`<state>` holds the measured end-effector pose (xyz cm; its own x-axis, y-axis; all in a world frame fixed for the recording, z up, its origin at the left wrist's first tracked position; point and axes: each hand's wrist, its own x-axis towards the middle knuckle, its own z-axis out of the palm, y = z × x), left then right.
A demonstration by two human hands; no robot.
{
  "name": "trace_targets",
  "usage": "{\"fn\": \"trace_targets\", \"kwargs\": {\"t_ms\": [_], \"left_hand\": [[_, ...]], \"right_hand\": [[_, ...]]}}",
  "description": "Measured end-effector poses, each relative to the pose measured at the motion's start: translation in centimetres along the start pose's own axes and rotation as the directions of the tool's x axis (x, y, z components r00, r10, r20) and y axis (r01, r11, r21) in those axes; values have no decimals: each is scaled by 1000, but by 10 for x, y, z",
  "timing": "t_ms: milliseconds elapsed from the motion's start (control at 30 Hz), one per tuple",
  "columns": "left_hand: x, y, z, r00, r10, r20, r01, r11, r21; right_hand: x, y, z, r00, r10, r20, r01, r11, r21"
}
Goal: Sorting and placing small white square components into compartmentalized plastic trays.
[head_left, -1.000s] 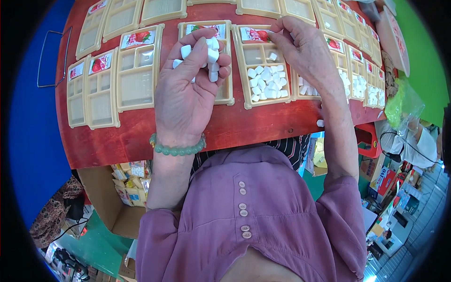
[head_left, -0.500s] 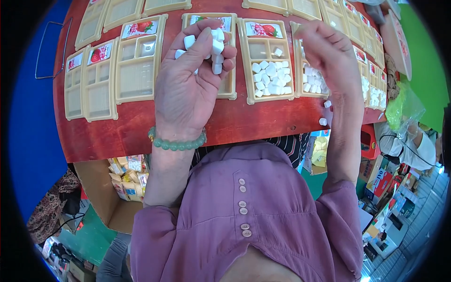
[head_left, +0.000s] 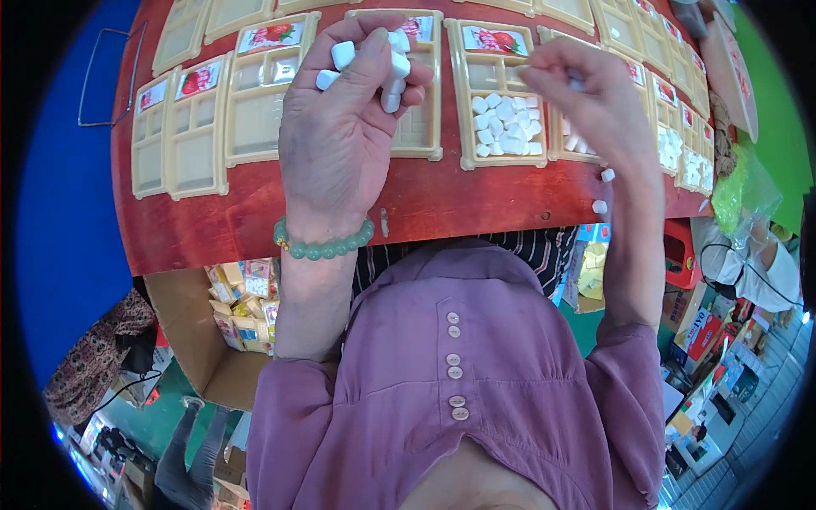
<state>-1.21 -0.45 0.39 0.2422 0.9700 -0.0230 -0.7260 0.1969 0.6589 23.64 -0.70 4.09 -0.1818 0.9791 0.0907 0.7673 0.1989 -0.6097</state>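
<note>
My left hand (head_left: 333, 157), palm up with a green bead bracelet (head_left: 327, 251) at the wrist, is closed around several white marshmallows (head_left: 342, 55). Beneath it lies a beige compartment tray (head_left: 433, 102), partly hidden. My right hand (head_left: 599, 98) has its fingers drawn together above the small compartments of the tray to the right (head_left: 463, 102); what they hold, if anything, I cannot make out. That tray has a strawberry-print sachet (head_left: 493, 40) at its far end and a heap of marshmallows (head_left: 507, 126) in its large compartment. Another tray with marshmallows is partly covered by my right hand.
Beige trays (head_left: 197, 153) stand in rows across the red table (head_left: 255, 204). Two loose marshmallows (head_left: 600, 206) lie near its front edge. Below left is a cardboard box (head_left: 183, 331) of filled packs. A green plastic bag (head_left: 739, 191) hangs at the right.
The table and trays have shifted up and slightly right in view. My right hand has moved left over the tray's small compartments. My left hand still holds its marshmallows.
</note>
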Motion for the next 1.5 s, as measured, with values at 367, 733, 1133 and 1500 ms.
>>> {"fn": "trace_targets", "kwargs": {"t_ms": [367, 733, 1133, 1500], "left_hand": [[-7, 9, 8, 986, 162, 31, -143, 746, 650], [-9, -12, 3, 893, 395, 218, -341, 275, 899], [-9, -15, 1, 906, 395, 154, -307, 363, 880], [-13, -2, 1, 939, 340, 61, -263, 591, 762]], "right_hand": [[-17, -21, 25, 975, 177, 137, -123, -90, 988], [1, -73, 87, 943, 331, -24, 20, 13, 1000], [3, -79, 95, 959, 175, -223, 152, 347, 926], [-10, -69, 65, 973, 54, -222, 166, 504, 848]]}}
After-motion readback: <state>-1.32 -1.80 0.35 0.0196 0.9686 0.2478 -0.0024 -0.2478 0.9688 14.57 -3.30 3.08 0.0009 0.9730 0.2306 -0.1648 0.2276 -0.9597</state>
